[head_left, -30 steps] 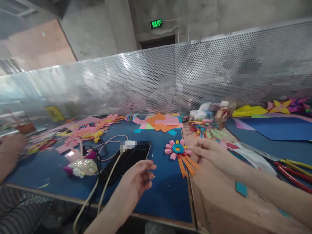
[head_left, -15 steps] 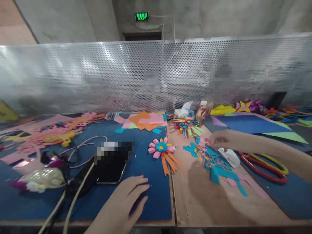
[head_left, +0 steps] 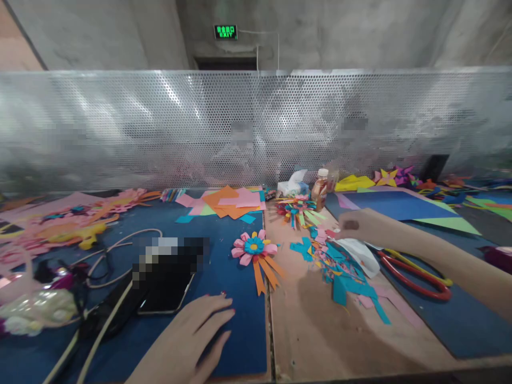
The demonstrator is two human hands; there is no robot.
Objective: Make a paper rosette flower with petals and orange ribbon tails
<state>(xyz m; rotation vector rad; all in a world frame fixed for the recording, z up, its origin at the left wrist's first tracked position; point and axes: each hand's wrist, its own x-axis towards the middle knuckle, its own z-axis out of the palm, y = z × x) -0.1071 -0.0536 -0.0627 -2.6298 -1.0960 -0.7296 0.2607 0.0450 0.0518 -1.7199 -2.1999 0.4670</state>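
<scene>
My left hand (head_left: 200, 325) lies palm down on the blue mat (head_left: 244, 330), its fingers loosely stretched and holding nothing. Beyond its fingertips rests a paper flower (head_left: 255, 247) with pink petals, a blue and yellow centre and orange strips trailing below. My right hand (head_left: 352, 225) reaches in over a heap of cut paper scraps (head_left: 334, 261), mostly blue and pink. Its fingers are curled down, and whatever may be between them is hidden. Just under that hand is a crumpled white sheet (head_left: 360, 256). Scissors with red and yellow handles (head_left: 420, 277) lie beneath the right forearm.
A dark phone (head_left: 170, 290) and cables (head_left: 106, 325) lie left of my left hand. Coloured paper sheets (head_left: 230, 201), a second paper flower (head_left: 298, 208), a bottle (head_left: 320, 191) and tissues (head_left: 294, 184) stand farther back. A perforated metal screen (head_left: 192, 128) closes off the far side.
The view has swung slightly right, so things sit farther left. My right hand has risen a little over the scraps, showing more of the white sheet. My left hand stays on the mat.
</scene>
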